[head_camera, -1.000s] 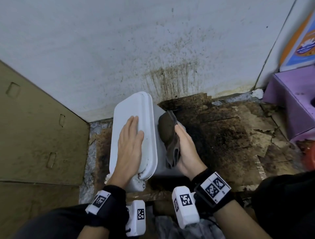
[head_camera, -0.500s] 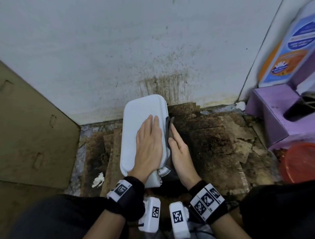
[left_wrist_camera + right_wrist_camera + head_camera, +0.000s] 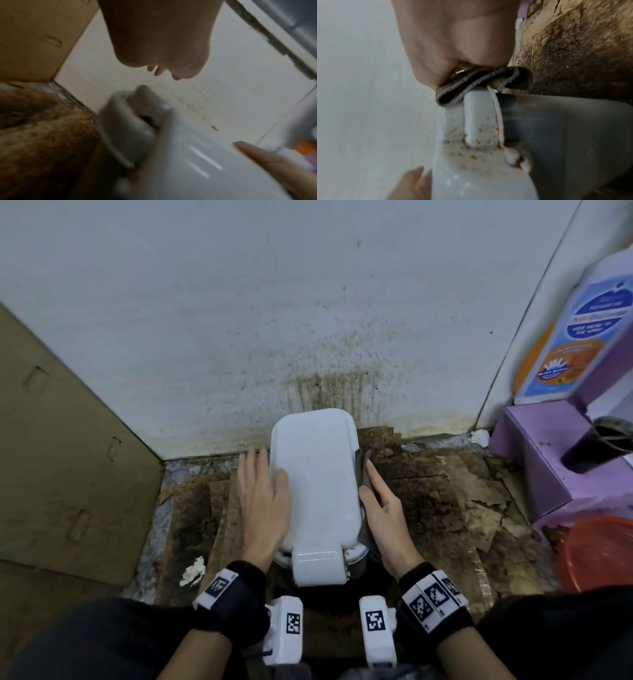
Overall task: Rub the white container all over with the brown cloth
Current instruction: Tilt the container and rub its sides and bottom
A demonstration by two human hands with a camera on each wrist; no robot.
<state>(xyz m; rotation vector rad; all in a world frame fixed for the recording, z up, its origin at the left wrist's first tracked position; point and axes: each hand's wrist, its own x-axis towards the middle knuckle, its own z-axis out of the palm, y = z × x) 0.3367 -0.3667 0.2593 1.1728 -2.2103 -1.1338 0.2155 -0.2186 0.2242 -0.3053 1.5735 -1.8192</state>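
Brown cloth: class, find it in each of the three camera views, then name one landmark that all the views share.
Head: the brown cloth is a thin dark strip right of centre, between the right hand and the right side of the white container.
Left wrist: not in it.
Right wrist: the brown cloth lies just above centre, bunched under the hand.
Shared landmark: the white container, seen in all three.

I see a grey speckled floor (image 3: 161,522) overlaid with stained brown cardboard sheets (image 3: 445,508). The white container (image 3: 318,474) stands on them, far centre. A crumpled white scrap (image 3: 193,571) lies near left, a purple box (image 3: 541,460) right.
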